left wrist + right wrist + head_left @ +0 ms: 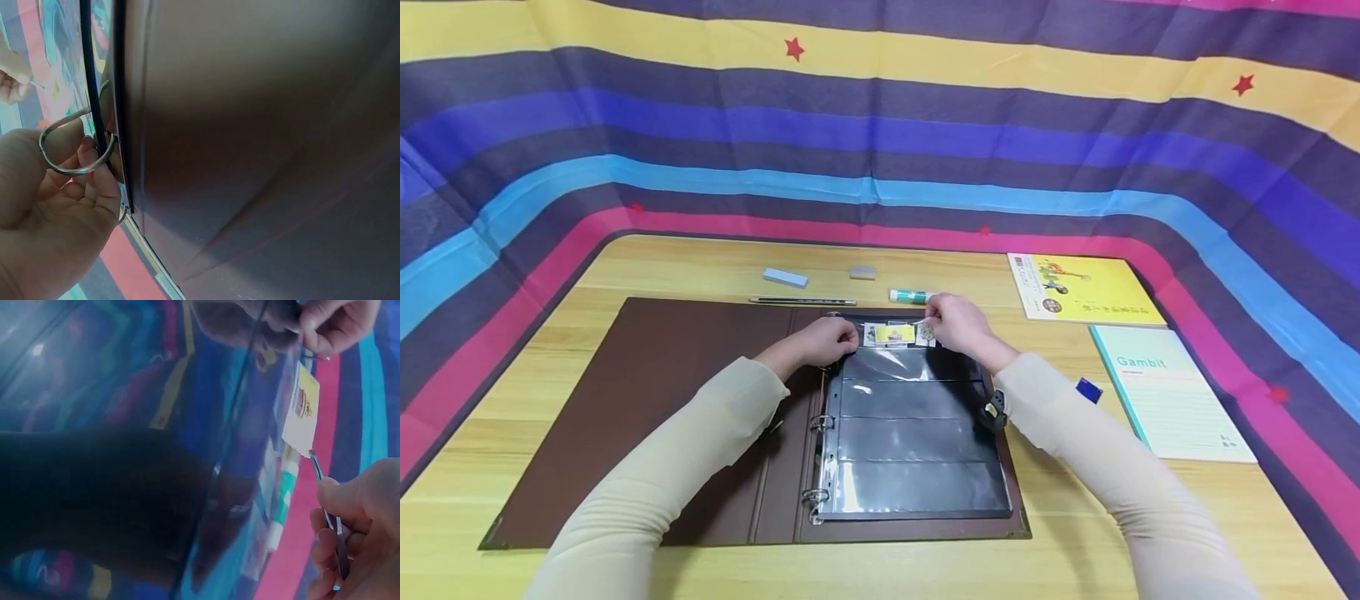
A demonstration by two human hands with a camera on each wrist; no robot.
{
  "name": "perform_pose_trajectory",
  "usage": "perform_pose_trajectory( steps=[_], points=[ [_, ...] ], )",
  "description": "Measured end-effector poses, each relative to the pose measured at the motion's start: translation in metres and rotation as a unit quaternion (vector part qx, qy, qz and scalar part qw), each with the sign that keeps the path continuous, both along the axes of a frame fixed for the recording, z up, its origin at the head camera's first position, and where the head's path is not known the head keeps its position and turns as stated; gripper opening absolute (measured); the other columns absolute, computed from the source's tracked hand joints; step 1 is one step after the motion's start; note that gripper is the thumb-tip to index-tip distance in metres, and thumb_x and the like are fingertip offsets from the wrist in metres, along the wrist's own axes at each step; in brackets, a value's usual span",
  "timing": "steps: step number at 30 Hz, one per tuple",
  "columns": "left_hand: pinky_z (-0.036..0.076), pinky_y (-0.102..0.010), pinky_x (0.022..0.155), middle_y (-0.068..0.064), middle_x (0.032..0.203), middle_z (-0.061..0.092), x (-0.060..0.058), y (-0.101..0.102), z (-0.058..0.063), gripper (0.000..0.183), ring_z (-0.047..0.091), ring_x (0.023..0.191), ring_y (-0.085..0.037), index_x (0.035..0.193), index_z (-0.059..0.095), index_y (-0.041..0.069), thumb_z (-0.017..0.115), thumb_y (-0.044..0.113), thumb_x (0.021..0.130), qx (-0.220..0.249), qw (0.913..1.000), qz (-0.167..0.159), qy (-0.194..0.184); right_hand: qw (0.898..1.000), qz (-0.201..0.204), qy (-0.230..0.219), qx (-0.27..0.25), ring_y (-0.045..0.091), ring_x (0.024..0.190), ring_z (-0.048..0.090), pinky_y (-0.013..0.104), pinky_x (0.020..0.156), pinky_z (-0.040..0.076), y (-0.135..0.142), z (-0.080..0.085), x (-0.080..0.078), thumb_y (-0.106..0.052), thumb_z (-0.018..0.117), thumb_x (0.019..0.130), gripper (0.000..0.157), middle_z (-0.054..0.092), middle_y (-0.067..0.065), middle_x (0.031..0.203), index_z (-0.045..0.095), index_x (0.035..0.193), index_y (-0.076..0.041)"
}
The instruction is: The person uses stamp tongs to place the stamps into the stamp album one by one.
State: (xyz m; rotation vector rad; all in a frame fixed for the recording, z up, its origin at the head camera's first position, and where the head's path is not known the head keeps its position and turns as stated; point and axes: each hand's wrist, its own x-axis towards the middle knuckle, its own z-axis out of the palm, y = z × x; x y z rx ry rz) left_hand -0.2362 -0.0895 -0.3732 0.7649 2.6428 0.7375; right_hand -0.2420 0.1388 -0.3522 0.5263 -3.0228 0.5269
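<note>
A brown ring binder (700, 417) lies open on the worktop (1150, 517), its clear pocket page (917, 433) holding stamps only in the top row; the three lower rows show nothing, so filling appears barely begun. The left hand (827, 340) steadies the page's top edge by the binder ring (75, 147), fingers curled against it, while the right hand (957, 323) pinches tweezers (328, 512) gripping the yellow stamp (895, 334) at that top pocket. Two books (1086, 287), a glue stick (910, 295), a pencil (801, 301) and erasers (785, 277) lie clear of the work.

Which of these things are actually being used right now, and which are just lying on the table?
In use: stamp album, pocket page, yellow stamp, tweezers, left hand, right hand.

Lying about: pencil, glue stick, two erasers, yellow book, Gambit notebook.
</note>
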Motion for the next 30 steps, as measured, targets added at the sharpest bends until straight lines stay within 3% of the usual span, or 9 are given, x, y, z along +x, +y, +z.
perform_pose_trajectory(
  steps=[12, 18, 30],
  points=[
    [0.034, -0.027, 0.059, -0.002, 0.066, 0.046, -0.001, 0.000, -0.003, 0.014, 0.042, 0.059, -0.014, 0.071, 0.050, 0.008, 0.043, 0.008, 0.083, -0.004, 1.0000, 0.006, 0.000, 0.997, 0.052, -0.057, 0.028, 0.013, 0.059, 0.045, 0.028, 0.055, 0.036, -0.018, -0.007, 0.008, -0.015, 0.055, 0.077, 0.007, 0.051, -0.004, 0.066, 0.053, 0.070, -0.015],
    [0.035, -0.027, 0.060, -0.003, 0.067, 0.047, -0.001, 0.001, -0.003, 0.014, 0.043, 0.060, -0.014, 0.072, 0.050, 0.008, 0.042, 0.009, 0.084, -0.006, 0.9999, 0.010, -0.003, 0.990, 0.109, -0.086, 0.020, 0.013, 0.059, 0.044, 0.027, 0.058, 0.036, -0.018, -0.007, 0.004, -0.008, 0.053, 0.077, 0.009, 0.051, -0.003, 0.066, 0.055, 0.069, -0.012],
    [0.034, -0.027, 0.058, -0.003, 0.068, 0.046, -0.001, 0.002, -0.002, 0.013, 0.042, 0.059, -0.015, 0.073, 0.050, 0.007, 0.042, 0.007, 0.084, -0.007, 0.9998, 0.015, -0.012, 0.982, 0.164, -0.093, 0.015, 0.013, 0.061, 0.043, 0.026, 0.059, 0.035, -0.017, -0.007, -0.002, -0.002, 0.052, 0.077, 0.010, 0.049, -0.003, 0.066, 0.055, 0.069, -0.008]
  ],
)
